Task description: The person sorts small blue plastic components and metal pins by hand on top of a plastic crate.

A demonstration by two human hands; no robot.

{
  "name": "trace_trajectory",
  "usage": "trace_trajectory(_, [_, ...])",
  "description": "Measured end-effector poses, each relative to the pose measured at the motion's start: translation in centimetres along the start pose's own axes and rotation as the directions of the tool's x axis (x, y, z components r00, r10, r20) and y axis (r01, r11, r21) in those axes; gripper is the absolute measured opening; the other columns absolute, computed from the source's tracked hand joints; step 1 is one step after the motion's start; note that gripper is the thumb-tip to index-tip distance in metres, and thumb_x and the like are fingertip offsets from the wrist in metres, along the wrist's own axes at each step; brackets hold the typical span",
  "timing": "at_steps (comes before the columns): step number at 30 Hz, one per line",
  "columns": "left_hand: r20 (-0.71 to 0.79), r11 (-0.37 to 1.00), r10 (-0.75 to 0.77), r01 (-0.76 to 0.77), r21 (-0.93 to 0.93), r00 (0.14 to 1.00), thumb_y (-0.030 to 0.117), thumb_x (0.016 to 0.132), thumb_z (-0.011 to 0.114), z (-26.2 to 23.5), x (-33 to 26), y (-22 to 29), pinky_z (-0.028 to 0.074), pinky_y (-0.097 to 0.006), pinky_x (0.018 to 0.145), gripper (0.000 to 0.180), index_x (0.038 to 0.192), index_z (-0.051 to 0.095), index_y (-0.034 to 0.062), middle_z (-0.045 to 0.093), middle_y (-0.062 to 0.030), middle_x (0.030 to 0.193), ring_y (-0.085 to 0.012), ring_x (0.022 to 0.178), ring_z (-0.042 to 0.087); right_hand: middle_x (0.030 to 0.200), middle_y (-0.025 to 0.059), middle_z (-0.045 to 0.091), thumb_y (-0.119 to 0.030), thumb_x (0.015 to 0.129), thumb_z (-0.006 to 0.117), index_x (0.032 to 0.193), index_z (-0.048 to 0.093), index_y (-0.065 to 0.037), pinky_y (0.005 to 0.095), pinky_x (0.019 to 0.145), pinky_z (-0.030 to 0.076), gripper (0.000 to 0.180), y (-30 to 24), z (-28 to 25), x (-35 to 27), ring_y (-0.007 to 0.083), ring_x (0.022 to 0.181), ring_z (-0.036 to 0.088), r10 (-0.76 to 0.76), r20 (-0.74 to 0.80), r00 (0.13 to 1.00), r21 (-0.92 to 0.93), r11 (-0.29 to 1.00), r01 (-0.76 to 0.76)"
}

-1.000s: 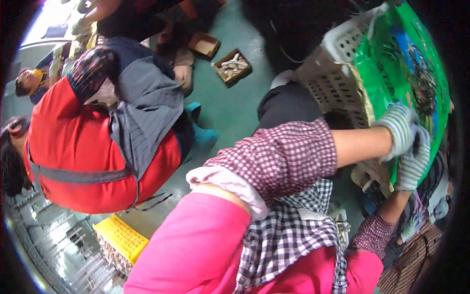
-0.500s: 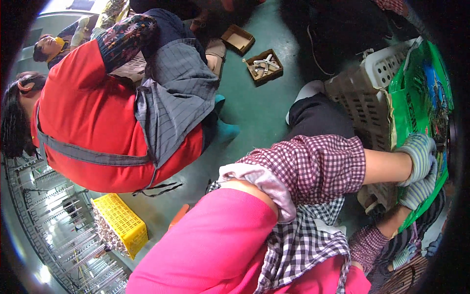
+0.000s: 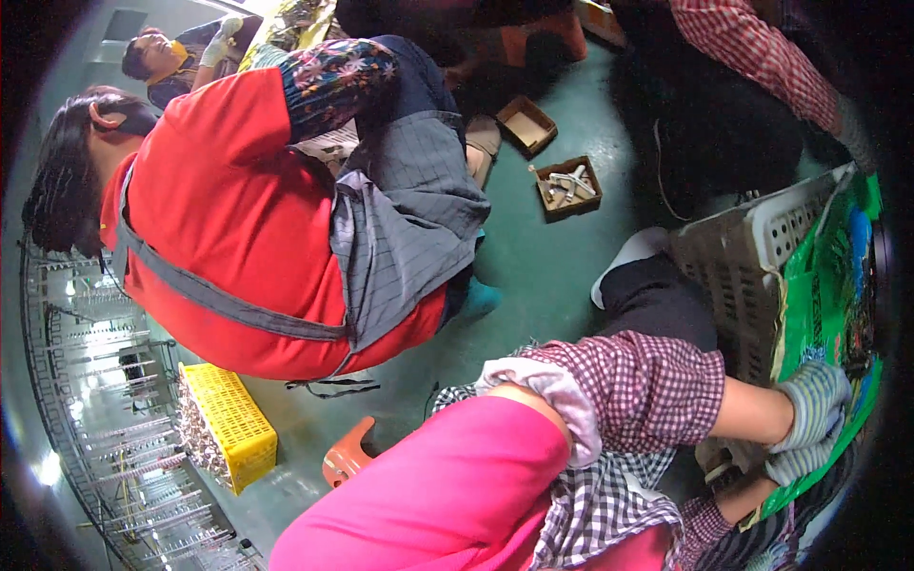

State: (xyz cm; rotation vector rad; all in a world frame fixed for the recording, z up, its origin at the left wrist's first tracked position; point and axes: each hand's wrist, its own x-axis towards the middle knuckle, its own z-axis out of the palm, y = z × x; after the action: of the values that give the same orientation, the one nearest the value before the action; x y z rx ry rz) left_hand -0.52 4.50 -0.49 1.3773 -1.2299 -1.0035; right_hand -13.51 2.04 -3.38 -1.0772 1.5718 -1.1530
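Note:
At the right edge, my left hand [image 3: 811,404] wears a striped knit glove and reaches over a green printed plastic sack [image 3: 807,319]. My right hand [image 3: 798,464], gloved alike, is close below it against the sack. Both hands are close together with their fingers curled in. Whatever lies between the fingers is too small and too near the dark rim to make out. Behind the sack stands a perforated plastic crate [image 3: 728,285] with a pale rim, and the sack drapes over its near side. My arms wear pink sleeves and checkered sleeve covers.
A co-worker in a red top [image 3: 219,219] bends at the left. Beyond are a small box of white pieces [image 3: 571,187] and a shallow box [image 3: 527,127]. A yellow basket [image 3: 238,428], an orange plastic piece [image 3: 348,459] and metal racks [image 3: 133,466] stand at lower left. Another checkered arm [image 3: 762,62] is at upper right.
The view has turned, so most surroundings sit farther right and lower. More of the orange piece and of the co-worker's arm at upper right shows. My hands stay together at the green sack.

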Motion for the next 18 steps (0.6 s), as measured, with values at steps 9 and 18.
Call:
trace_trajectory(9, [-0.065, 0.966, -0.074, 0.055, -0.254, 0.995, 0.011, 0.065, 0.056, 0.4, -0.1, 0.9, 0.046, -0.039, 0.071, 0.016, 0.079, 0.059, 0.0025, 0.058, -0.0179, 0.080, -0.0336, 0.079, 0.057, 0.127, 0.0081, 0.047, -0.022, 0.095, 0.029, 0.128, 0.040, -0.002, 0.0289, 0.101, 0.030, 0.040, 2.4, -2.3, 3.3, 0.0190, 0.116, 0.043, 0.017, -0.024, 1.000, 0.012, 1.000, -0.017])
trace_trajectory(18, [-0.356, 0.936, 0.162, -0.258, -0.240, 0.920, 0.012, 0.065, 0.057, 1.4, -0.4, -0.1, 0.036, -0.043, 0.092, 0.038, 0.101, 0.054, 0.0003, 0.052, -0.0215, 0.107, -0.0374, 0.103, 0.047, 0.126, 0.0082, 0.047, -0.022, 0.095, 0.030, 0.127, 0.041, -0.002, 0.0287, 0.101, 0.030, 0.040, 2.1, -0.5, 0.6, 0.0186, 0.115, 0.044, 0.040, -0.044, 0.998, 0.061, 0.997, -0.037])
